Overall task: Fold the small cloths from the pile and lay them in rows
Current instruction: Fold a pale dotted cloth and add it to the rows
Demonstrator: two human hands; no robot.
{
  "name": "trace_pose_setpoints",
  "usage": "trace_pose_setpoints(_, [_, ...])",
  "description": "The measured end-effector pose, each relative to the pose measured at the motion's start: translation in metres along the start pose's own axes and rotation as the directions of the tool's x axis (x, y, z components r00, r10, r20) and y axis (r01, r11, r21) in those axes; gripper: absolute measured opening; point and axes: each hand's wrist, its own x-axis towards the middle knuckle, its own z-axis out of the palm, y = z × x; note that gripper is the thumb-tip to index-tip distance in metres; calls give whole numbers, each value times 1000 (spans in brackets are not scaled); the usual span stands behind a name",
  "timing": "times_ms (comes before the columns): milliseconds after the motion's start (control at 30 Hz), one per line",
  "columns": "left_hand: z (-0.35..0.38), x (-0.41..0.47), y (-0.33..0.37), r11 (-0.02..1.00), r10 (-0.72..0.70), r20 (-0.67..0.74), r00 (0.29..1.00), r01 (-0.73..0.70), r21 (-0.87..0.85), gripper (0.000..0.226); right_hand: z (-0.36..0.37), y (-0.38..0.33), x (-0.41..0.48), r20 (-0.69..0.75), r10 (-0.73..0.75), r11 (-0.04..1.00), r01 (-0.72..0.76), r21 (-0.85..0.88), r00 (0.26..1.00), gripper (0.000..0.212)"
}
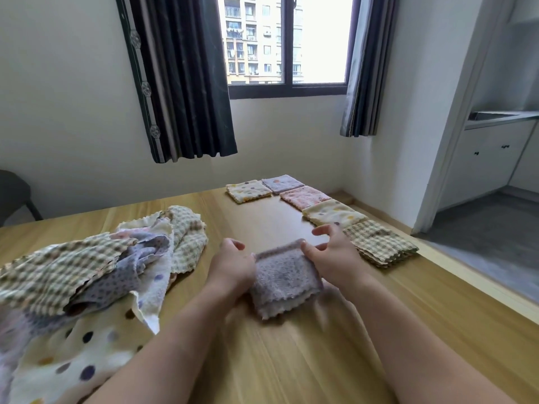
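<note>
Left of the left hand (233, 266), the pile (87, 272) is a loose heap of thin, soft cloths, checked, dotted and purple, with wavy cut edges. They look light and floppy, so an edge or corner seems the best place to lift one. The left hand grips the left edge of the purple cloth (285, 281), fingers curled; the right hand (332, 252) pinches its far right corner. Folded and fluffy, it sits between both hands, low over the wooden tabletop (291, 360), and would likely sag open if let go. Beyond the right hand lie folded cloths (332, 214), flat squares in a row
</note>
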Motion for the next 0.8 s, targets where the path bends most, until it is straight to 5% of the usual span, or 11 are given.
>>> trace_pose_setpoints(133, [-4, -13, 8, 844, 275, -42, 961, -220, 489, 39, 1, 4, 2, -3, -158, 922, 146, -358, 987, 38])
trace_pose_setpoints(233, [-1, -19, 16, 722, 500, 54, 865, -450, 525, 29, 2, -4, -3, 68, -254, 855, 257, -451, 965, 22])
trace_pose_setpoints(367, [8, -22, 12, 597, 407, 356, 841, -540, 593, 34, 8, -2, -9, 235, -164, 767, 273, -581, 958, 20])
trace_pose_setpoints(500, [5, -21, 11, 652, 411, 332, 849, -528, 544, 30, 5, -6, -10, 241, -256, 715, 351, -604, 936, 19])
trace_pose_setpoints(667, [1, -22, 10, 715, 435, 201, 878, -472, 516, 17, 16, -9, -16, 411, -245, 648, 464, -604, 878, 25])
trace_pose_setpoints(800, [-1, -17, 5, 783, 377, 143, 915, -397, 480, 24, 20, -2, -10, 361, -273, 606, 451, -655, 892, 26])
